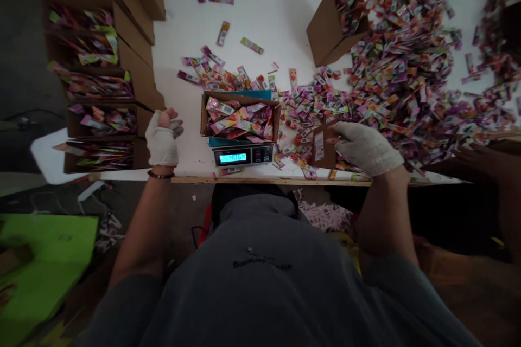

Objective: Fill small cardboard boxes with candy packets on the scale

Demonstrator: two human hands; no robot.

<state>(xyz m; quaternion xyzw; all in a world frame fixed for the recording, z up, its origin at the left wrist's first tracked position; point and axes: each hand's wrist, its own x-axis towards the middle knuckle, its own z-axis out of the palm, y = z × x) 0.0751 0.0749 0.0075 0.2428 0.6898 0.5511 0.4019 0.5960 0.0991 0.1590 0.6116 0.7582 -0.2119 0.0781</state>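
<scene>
My left hand (163, 138), in a white glove with bare fingertips, is beside the row of filled boxes, its fingers loosely bent and apart with nothing in them. An open cardboard box (240, 118) full of colourful packets sits on a scale (262, 154) whose lit display appears to read 4064. To the right of the scale, my gloved right hand (366, 146) grips the edge of a brown cardboard box (324, 146) with a white label. Around that box lie loose packets (317, 98); its inside is hidden.
Packet-filled boxes (101, 84) line the left side. A tilted box (331, 27) stands near the large packet pile (407, 49) at right. Another person's hand (476, 160) is at the right edge. The wooden table edge (244, 179) runs in front of me.
</scene>
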